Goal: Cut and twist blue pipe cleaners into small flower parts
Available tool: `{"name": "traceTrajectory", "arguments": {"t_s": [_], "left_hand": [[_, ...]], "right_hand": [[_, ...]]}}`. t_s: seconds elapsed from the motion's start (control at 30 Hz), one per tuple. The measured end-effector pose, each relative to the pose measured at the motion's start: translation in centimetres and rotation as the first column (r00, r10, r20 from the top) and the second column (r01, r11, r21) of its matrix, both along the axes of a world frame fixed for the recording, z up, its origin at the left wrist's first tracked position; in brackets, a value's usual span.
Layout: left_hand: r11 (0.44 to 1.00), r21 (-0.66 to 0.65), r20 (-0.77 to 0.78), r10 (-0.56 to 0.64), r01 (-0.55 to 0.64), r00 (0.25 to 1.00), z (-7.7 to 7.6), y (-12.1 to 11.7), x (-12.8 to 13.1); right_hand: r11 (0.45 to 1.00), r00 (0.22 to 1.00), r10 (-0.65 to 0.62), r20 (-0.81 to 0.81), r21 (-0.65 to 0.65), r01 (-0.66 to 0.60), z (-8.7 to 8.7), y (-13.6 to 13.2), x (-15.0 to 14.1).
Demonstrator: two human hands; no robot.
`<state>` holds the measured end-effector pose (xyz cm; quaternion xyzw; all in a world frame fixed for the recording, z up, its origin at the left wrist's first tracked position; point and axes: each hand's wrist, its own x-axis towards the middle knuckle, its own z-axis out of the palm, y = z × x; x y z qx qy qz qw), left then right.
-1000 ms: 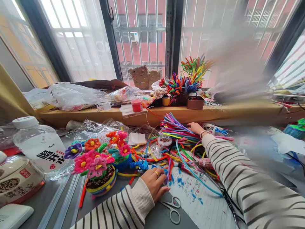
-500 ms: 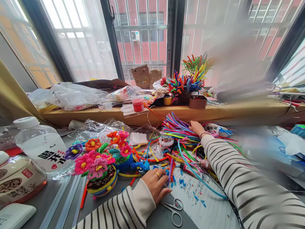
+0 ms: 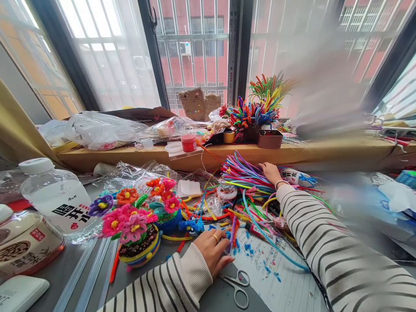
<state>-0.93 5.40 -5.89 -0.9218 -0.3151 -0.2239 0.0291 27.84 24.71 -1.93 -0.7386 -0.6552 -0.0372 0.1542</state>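
Edged slightly rightward, the right hand [image 3: 271, 174] touches a pipe-cleaner bundle [image 3: 242, 173] lying across the cluttered counter [image 3: 211, 302], as the left hand [image 3: 212, 251] lies curled near scissors [image 3: 236, 284], either hand's grip impossible to tell

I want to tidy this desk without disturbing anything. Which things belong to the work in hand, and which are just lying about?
Likely part of the work:
pipe-cleaner bundle, at the right hand
purple pipe cleaner, by the left hand
scissors

Seemingly just lying about:
large clear bottle
white case
red tub
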Motion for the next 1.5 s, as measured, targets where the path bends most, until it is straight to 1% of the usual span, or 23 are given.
{"name": "traceTrajectory", "arguments": {"t_s": [0.1,0.27,0.4,0.6,0.83,1.03,1.27,1.5], "left_hand": [[1.0,-0.011,-0.003,0.0,0.0,1.0,0.4,-0.2,0.1],[1.0,0.009,0.0,-0.01,0.01,1.0,0.5,-0.2,0.1],[0.999,0.03,0.004,-0.016,0.016,1.0,0.3,-0.1,0.1],[0.999,0.042,0.017,-0.02,0.019,1.0,-0.4,0.2,0.1],[1.0,0.031,0.015,-0.002,0.002,1.0,-0.5,0.2,0.0],[0.999,0.029,0.015,-0.013,0.012,1.0,-0.6,0.2,0.1],[0.999,0.037,-0.011,0.001,-0.001,1.0,0.0,-0.2,0.2],[0.999,0.05,-0.003,-0.011,0.011,1.0,-0.3,0.1,0.3]], "right_hand": [[1.0,1.0,-0.007,0.027,-0.017,0.008,-0.2,0.1,-0.1],[0.994,0.998,-0.002,0.063,-0.107,0.009,-0.4,0.2,-0.4],[0.987,0.996,0.002,0.091,-0.159,0.013,-0.5,0.5,-0.4],[0.981,0.99,0.013,0.141,-0.191,0.015,-0.5,0.7,-0.8],[0.962,0.983,0.028,0.182,-0.271,0.023,-0.8,1.1,-0.8],[0.967,0.979,0.023,0.203,-0.253,0.03,-0.7,0.9,-1.0],[0.974,0.978,0.035,0.206,-0.224,0.012,-0.7,0.9,-1.4],[0.971,0.968,0.08,0.237,-0.238,-0.022,-0.6,0.8,-1.4]]}}
